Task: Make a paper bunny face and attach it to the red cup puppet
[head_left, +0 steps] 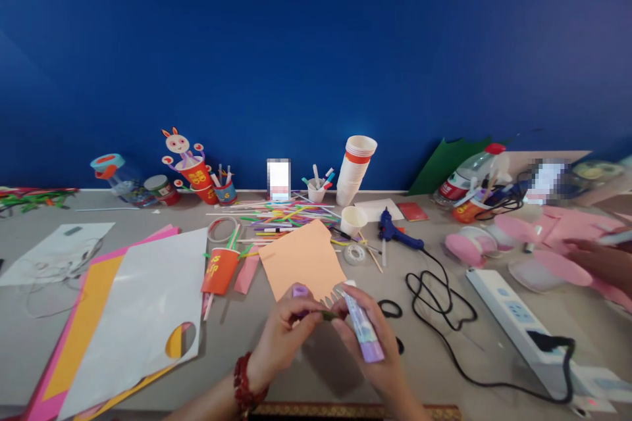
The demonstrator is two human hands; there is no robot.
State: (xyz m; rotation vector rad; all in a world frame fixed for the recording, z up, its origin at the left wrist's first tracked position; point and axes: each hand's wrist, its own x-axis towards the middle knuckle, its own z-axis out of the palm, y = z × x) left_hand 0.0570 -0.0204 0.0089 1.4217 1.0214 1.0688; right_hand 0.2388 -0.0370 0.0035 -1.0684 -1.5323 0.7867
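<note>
My left hand point(281, 335), with a red bead bracelet at the wrist, is closed in a pinch on a small dark green piece point(326, 315). A purple cap point(299, 291) sticks up at the fingers of that hand. My right hand point(382, 358) wraps round a white and purple glue stick point(361, 322), and its fingertips also meet the green piece. Just beyond both hands lies a peach paper sheet point(303, 260) with a cut, fringed edge. Partly hidden beside my right hand are the black scissor handles point(390, 308).
Paper sheets point(133, 309) lie left; a decorated red cup point(220, 271) stands nearer the middle. Behind are coloured sticks point(281, 214) and stacked paper cups point(354, 171). Rightward lie a blue glue gun point(397, 233), its cable and a power strip point(518, 322). Another person's hand point(600, 263) touches pink pieces.
</note>
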